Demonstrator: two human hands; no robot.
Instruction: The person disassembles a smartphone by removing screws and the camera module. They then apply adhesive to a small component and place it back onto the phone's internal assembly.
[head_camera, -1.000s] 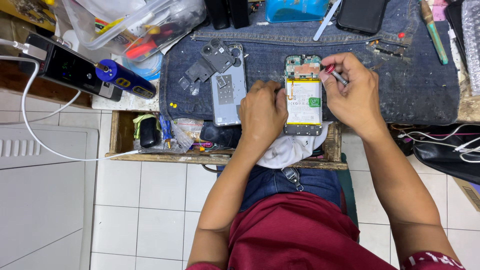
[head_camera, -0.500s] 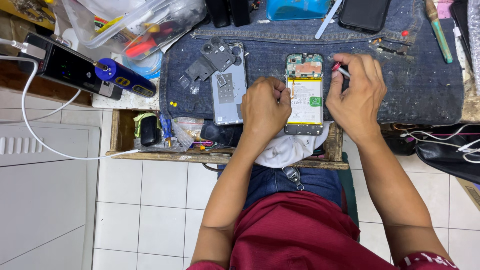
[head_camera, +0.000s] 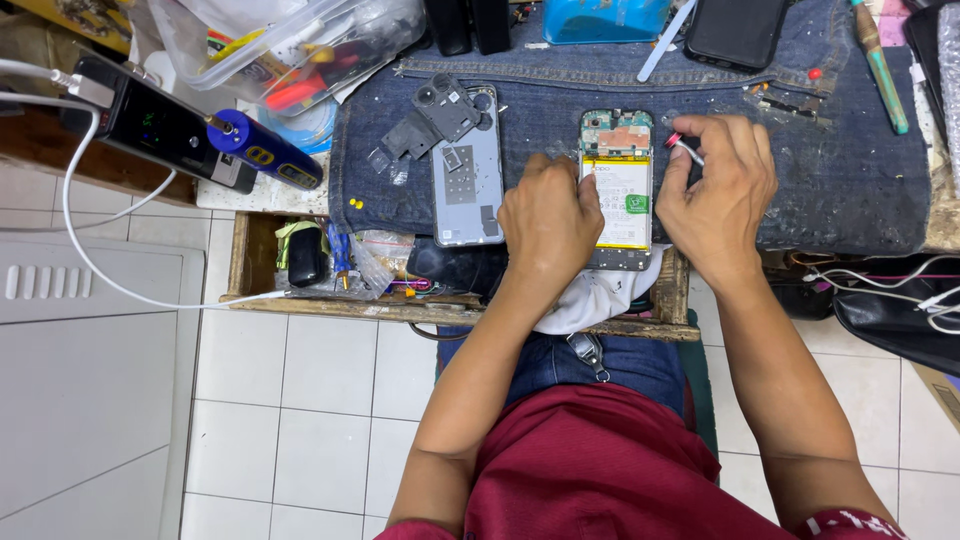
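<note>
An opened phone (head_camera: 620, 190) with its yellow-edged battery and green board exposed lies on a denim cloth (head_camera: 850, 170). My left hand (head_camera: 548, 215) rests curled on the phone's left edge and steadies it. My right hand (head_camera: 716, 195) sits at the phone's right side, fingers closed on a small tool with a red tip (head_camera: 683, 145) that points toward the phone's top right corner. The removed grey back cover (head_camera: 468, 170) lies left of the phone, with dark plastic shield pieces (head_camera: 440, 115) at its top.
A blue electric screwdriver (head_camera: 262, 150) and a black device with a white cable (head_camera: 150, 125) lie at left. A clear box of tools (head_camera: 300, 45) stands behind them. Another dark phone (head_camera: 735, 30) and a green-handled tool (head_camera: 880, 65) lie at the back right. An open drawer (head_camera: 340, 265) holds small parts.
My right hand has shifted slightly up along the phone's right side with the tool. My left hand stays on the phone's left edge.
</note>
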